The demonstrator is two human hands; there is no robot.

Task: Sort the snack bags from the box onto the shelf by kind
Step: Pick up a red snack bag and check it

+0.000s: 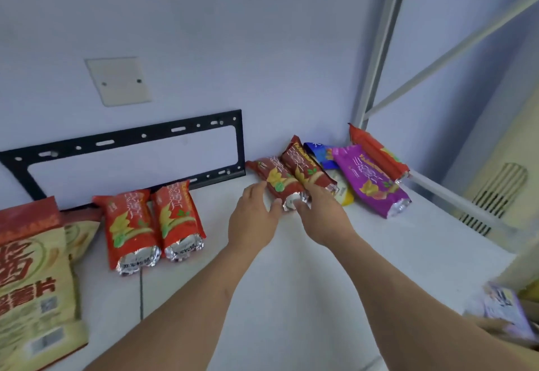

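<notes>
Dark-red snack bag lies on the shelf toward its back right corner, long axis running from the wall to its foil end nearest the person. Both hands flank that end: left hand and right hand, fingers relaxed, touching it, gripping nothing yet, about equally near.

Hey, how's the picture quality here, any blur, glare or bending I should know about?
Head view: wide-angle bending curves the shelf post; glare on the foil ends of the red bags; the purple packet at bottom right is motion-blurred; light is soft and bluish.
</notes>
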